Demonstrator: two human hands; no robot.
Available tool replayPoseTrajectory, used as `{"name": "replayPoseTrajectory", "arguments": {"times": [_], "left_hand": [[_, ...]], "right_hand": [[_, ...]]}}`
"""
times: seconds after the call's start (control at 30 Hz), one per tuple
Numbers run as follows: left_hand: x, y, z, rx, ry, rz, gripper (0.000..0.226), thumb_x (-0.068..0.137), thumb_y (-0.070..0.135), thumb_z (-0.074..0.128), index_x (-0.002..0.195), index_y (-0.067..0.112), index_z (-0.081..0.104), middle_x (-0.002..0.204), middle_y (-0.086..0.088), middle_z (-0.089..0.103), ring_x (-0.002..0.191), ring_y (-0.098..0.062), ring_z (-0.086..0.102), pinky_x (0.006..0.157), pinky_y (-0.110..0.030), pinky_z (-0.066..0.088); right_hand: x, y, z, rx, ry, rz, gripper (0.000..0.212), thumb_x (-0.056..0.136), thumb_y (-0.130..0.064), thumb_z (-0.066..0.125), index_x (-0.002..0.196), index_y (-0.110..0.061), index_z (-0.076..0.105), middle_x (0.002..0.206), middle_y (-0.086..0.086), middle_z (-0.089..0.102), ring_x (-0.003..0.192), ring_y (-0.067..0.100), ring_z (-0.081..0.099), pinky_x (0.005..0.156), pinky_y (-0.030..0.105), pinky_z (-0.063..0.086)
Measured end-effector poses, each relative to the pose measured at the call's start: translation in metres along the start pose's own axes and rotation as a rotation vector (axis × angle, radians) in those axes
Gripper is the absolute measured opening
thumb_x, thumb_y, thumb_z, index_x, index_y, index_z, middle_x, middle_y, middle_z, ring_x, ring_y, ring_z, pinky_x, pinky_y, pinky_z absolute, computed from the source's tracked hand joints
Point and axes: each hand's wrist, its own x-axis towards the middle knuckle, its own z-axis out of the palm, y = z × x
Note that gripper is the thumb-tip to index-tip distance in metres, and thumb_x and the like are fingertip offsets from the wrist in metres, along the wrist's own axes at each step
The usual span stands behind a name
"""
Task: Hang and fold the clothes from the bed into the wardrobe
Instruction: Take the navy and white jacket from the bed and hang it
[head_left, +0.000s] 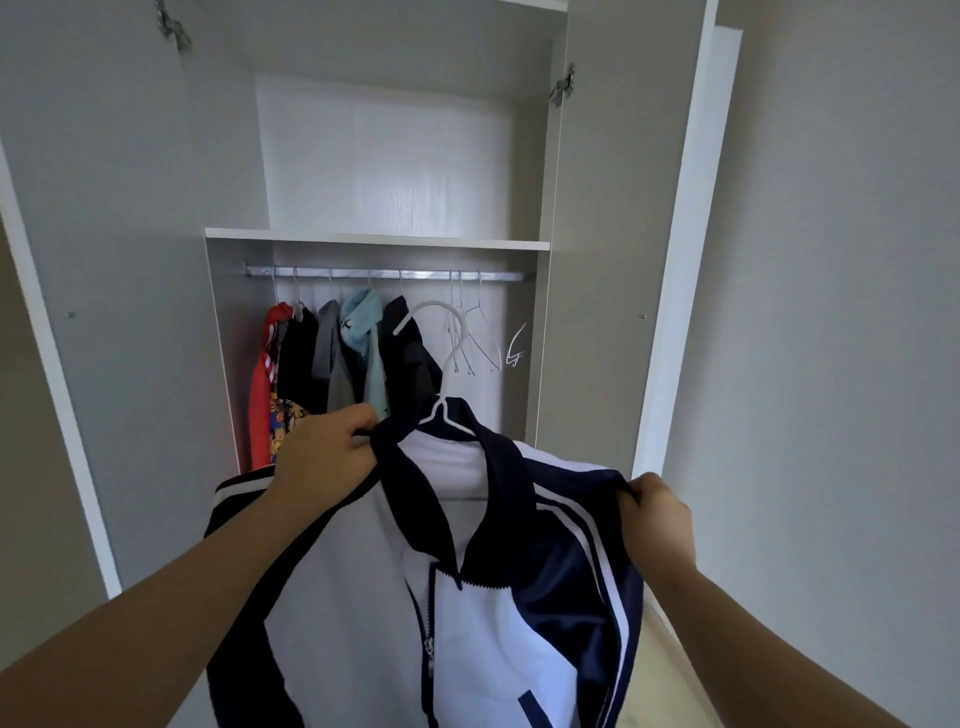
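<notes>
Navy-and-white track jacket (483, 623) sits on a white hanger (439, 410) that we hold up in front of the wardrobe rail (389, 274), with its hook below the rail and not on it. Our left hand (324, 452) curls its fingers round the collar, and our right hand (657, 519) pinches the striped shoulder. Several garments (332, 358) hang along the rail's left part, and bare wire hangers (478, 338) hang toward its right end.
</notes>
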Motion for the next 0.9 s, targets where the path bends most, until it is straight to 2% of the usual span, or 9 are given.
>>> {"name": "replayPoseTrajectory", "arguments": {"times": [0.1,0.2,0.27,0.37,0.47,0.57,0.67,0.77,0.9], "left_hand": [[-0.001,-0.006,-0.007,0.166,0.005,0.196,0.035,0.074,0.037,0.041,0.061,0.005,0.051,0.05,-0.006,0.051,0.045,-0.016,0.04,0.043,-0.024,0.027],[-0.003,-0.011,-0.02,0.221,-0.064,0.374,0.036,0.072,0.035,0.037,0.054,0.006,0.049,0.042,-0.003,0.047,0.039,-0.012,0.036,0.04,-0.014,0.018],[-0.007,-0.015,-0.025,0.266,-0.159,0.421,0.033,0.073,0.032,0.039,0.054,0.006,0.05,0.044,-0.003,0.048,0.041,-0.009,0.037,0.042,-0.014,0.017],[-0.01,-0.021,-0.027,0.201,-0.153,0.298,0.036,0.075,0.033,0.042,0.061,0.001,0.054,0.051,-0.006,0.052,0.048,-0.013,0.041,0.045,-0.021,0.024],[-0.009,-0.021,-0.026,-0.001,-0.085,0.09,0.02,0.082,0.007,0.059,0.064,-0.002,0.054,0.055,-0.01,0.052,0.054,-0.016,0.045,0.052,-0.027,0.03],[-0.015,-0.019,-0.019,-0.055,-0.058,-0.002,0.023,0.081,0.002,0.06,0.059,0.005,0.052,0.052,0.0,0.048,0.052,-0.011,0.041,0.052,-0.027,0.028],[-0.019,-0.015,-0.01,-0.093,-0.08,-0.089,0.016,0.08,0.003,0.059,0.065,0.008,0.059,0.057,0.002,0.053,0.057,-0.009,0.045,0.055,-0.025,0.032],[-0.022,-0.008,-0.003,-0.131,-0.145,-0.09,0.022,0.079,0.005,0.061,0.062,0.017,0.057,0.061,0.004,0.054,0.061,-0.011,0.048,0.058,-0.026,0.034],[-0.026,-0.002,0.003,-0.171,-0.193,-0.07,0.022,0.08,0.007,0.063,0.064,0.021,0.058,0.062,0.004,0.056,0.063,-0.014,0.051,0.061,-0.028,0.039]], "right_hand": [[0.003,-0.002,-0.003,-0.142,0.042,-0.048,0.022,0.097,-0.02,0.035,0.097,-0.015,0.057,0.084,0.004,0.06,0.083,0.025,0.051,0.071,0.03,0.035],[0.004,-0.007,-0.003,-0.214,0.14,-0.128,0.027,0.098,-0.021,0.038,0.107,-0.017,0.064,0.109,0.007,0.062,0.105,0.028,0.046,0.085,0.033,0.027],[0.005,-0.014,-0.002,-0.168,0.227,-0.171,0.027,0.097,-0.021,0.042,0.109,-0.018,0.066,0.117,0.007,0.056,0.11,0.028,0.043,0.092,0.034,0.024],[0.008,-0.025,0.002,-0.189,0.164,-0.149,0.03,0.096,-0.018,0.038,0.111,-0.023,0.063,0.125,0.005,0.05,0.114,0.026,0.039,0.1,0.037,0.022],[0.008,-0.036,0.006,-0.282,-0.018,-0.103,0.033,0.097,-0.021,0.033,0.121,-0.027,0.054,0.136,0.0,0.044,0.123,0.025,0.037,0.102,0.038,0.024],[0.003,-0.051,0.013,-0.181,-0.181,-0.253,0.034,0.099,-0.037,0.034,0.107,-0.019,0.061,0.11,0.005,0.062,0.107,0.026,0.052,0.096,0.035,0.036],[-0.014,-0.065,0.024,-0.053,-0.442,-0.318,0.044,0.095,-0.045,0.041,0.074,-0.009,0.055,0.07,0.002,0.054,0.069,0.016,0.051,0.067,0.02,0.04],[-0.019,-0.066,0.032,-0.183,-0.526,-0.384,0.049,0.095,-0.045,0.042,0.073,-0.003,0.054,0.068,0.005,0.051,0.065,0.016,0.046,0.064,0.027,0.038],[-0.02,-0.06,0.031,-0.009,-0.593,-0.273,0.041,0.097,-0.039,0.044,0.073,-0.008,0.055,0.071,0.009,0.048,0.064,0.016,0.044,0.063,0.026,0.035]]}}
